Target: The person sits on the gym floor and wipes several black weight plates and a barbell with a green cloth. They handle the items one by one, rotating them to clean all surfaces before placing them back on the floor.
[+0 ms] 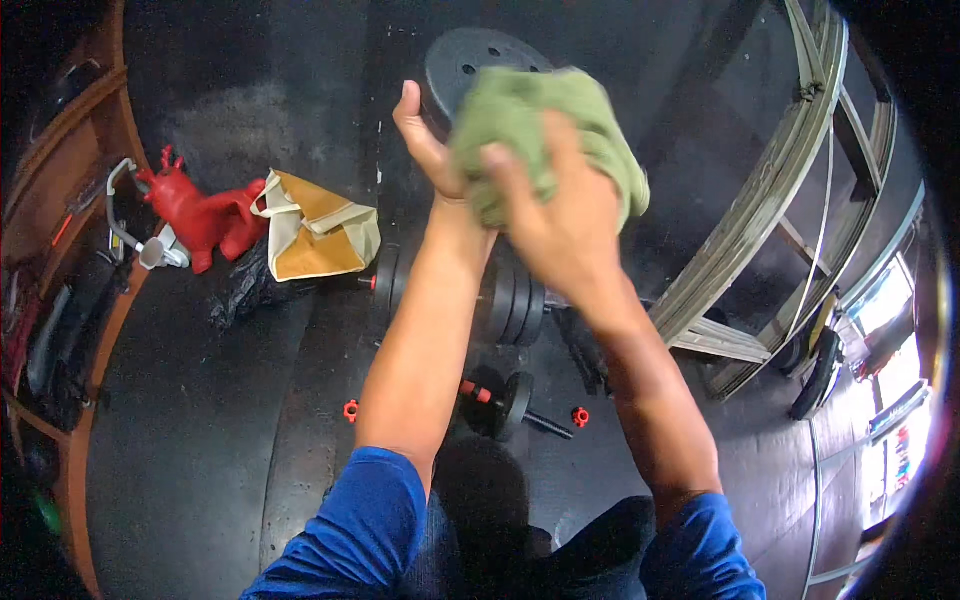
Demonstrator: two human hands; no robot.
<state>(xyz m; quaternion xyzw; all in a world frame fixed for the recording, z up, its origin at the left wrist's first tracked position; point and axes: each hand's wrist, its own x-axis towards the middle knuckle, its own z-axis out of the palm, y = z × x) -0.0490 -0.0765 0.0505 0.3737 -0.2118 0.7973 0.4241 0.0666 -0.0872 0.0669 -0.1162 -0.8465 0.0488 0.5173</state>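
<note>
A round dark weight plate with small holes is raised before me, partly covered by a green cloth. My right hand presses on the cloth, blurred, with fingers bent over it. My left hand is at the plate's lower edge with the thumb up; its fingers are hidden behind the cloth, so its hold cannot be made out. Below my hands a dumbbell with several black plates lies on the floor, partly behind my left forearm. Nearer to me is a dumbbell bar with one plate, between two red collar nuts.
To the left lie a red rubbery toy, a white and tan bag and black plastic. A brown-edged shelf with items stands at far left. A worn ladder is at right, with a dark shoe-like item beyond it.
</note>
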